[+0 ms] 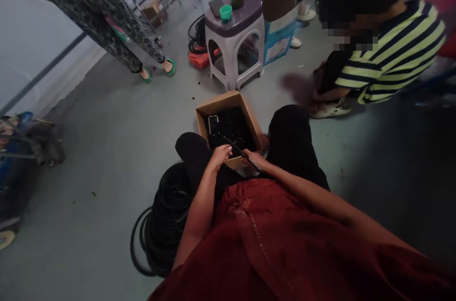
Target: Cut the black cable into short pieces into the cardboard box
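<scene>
My right hand (255, 158) is closed around a thin black strip (235, 145), which slants from over the box back towards my lap. Beside it, my left hand (221, 155) has its fingers pinched together near the strip; what lies between them is too small to make out. Both hands are above the near edge of an open cardboard box (233, 164) standing between my knees. Small black pieces (233, 123) fill its bottom, and a phone (213, 124) with a light rim rests on them at the left.
A coil of black hose (166, 225) lies by my left leg. Beyond the box stands a plastic stool (233, 30) with a green cup (225, 13), next to a blue carton (280, 42). One person (392, 59) crouches at the right; another (117, 25) stands at the left.
</scene>
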Demonstrator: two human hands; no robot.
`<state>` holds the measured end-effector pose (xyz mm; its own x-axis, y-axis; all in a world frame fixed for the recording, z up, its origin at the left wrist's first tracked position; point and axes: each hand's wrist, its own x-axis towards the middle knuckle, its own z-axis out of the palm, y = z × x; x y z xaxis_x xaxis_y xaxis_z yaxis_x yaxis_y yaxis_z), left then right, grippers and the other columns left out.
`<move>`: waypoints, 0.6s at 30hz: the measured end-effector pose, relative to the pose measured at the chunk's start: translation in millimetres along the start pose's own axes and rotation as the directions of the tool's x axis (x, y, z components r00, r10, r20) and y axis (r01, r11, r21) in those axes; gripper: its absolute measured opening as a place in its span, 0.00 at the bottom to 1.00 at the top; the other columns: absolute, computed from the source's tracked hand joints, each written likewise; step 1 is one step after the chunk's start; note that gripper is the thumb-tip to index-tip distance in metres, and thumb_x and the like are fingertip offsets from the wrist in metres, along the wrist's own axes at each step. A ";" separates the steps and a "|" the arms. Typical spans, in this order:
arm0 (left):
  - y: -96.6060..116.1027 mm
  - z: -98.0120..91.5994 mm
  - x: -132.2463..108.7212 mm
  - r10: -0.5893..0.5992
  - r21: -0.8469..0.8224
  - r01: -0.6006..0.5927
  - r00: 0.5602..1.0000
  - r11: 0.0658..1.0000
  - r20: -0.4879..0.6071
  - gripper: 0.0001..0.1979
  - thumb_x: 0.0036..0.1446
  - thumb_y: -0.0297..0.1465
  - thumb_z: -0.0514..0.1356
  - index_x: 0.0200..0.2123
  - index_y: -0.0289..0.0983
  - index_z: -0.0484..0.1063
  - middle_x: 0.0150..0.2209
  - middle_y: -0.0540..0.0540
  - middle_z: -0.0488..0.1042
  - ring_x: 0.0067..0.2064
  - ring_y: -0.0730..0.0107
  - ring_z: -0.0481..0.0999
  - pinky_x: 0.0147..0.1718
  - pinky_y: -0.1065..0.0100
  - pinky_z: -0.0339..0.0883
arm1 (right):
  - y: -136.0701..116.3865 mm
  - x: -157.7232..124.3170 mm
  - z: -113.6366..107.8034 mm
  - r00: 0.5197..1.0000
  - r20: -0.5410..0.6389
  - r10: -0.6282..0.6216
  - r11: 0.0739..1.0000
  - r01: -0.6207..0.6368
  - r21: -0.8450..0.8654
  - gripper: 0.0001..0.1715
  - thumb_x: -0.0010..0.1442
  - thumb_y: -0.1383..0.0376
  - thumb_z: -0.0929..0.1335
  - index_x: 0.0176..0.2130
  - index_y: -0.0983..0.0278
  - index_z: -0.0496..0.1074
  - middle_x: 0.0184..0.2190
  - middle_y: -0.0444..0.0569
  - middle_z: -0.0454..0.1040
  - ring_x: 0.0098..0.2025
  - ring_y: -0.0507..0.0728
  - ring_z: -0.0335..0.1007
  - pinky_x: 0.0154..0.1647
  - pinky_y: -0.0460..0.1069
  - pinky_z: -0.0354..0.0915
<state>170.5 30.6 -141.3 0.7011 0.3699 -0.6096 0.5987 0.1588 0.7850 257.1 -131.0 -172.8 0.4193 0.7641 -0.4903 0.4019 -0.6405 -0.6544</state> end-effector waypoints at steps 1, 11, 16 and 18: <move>0.0 0.6 0.3 0.001 -0.003 -0.001 1.000 1.000 -0.002 0.15 0.58 0.31 0.56 0.46 0.30 0.71 0.25 0.52 0.66 0.18 0.85 0.56 0.17 0.76 0.47 | -0.9 -0.8 -0.6 1.000 -0.001 0.000 1.000 0.000 -0.003 0.16 0.61 0.60 0.62 0.48 0.63 0.65 0.37 0.52 0.75 0.36 0.58 0.70 0.32 0.46 0.54; 1.1 5.6 5.9 -0.008 -0.007 0.008 1.000 1.000 -0.013 0.08 0.57 0.31 0.56 0.34 0.31 0.71 0.23 0.53 0.65 0.17 0.85 0.55 0.16 0.76 0.46 | 1.7 2.2 3.5 0.999 -0.027 0.024 0.999 -0.025 -0.032 0.15 0.61 0.61 0.60 0.46 0.63 0.66 0.35 0.52 0.76 0.36 0.59 0.71 0.31 0.46 0.54; -0.7 6.7 8.2 -0.019 0.011 0.020 1.000 1.000 -0.022 0.08 0.57 0.31 0.56 0.30 0.32 0.69 0.22 0.53 0.64 0.16 0.85 0.54 0.16 0.76 0.45 | 7.2 5.0 7.6 0.999 -0.036 0.033 0.998 -0.035 -0.047 0.15 0.60 0.60 0.60 0.46 0.62 0.66 0.36 0.53 0.76 0.38 0.60 0.72 0.31 0.46 0.53; -1.7 7.0 9.4 -0.026 0.019 0.026 0.999 0.999 -0.025 0.08 0.58 0.31 0.55 0.29 0.32 0.68 0.21 0.54 0.64 0.16 0.85 0.54 0.16 0.76 0.45 | 9.5 6.0 8.9 0.999 -0.036 0.037 0.998 -0.039 -0.054 0.15 0.60 0.60 0.60 0.46 0.62 0.66 0.35 0.53 0.76 0.38 0.60 0.72 0.30 0.46 0.53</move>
<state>178.8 27.5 -149.1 0.6757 0.3882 -0.6268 0.6242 0.1512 0.7665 256.1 -131.8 -187.0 0.4628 0.7367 -0.4930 0.4284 -0.6728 -0.6032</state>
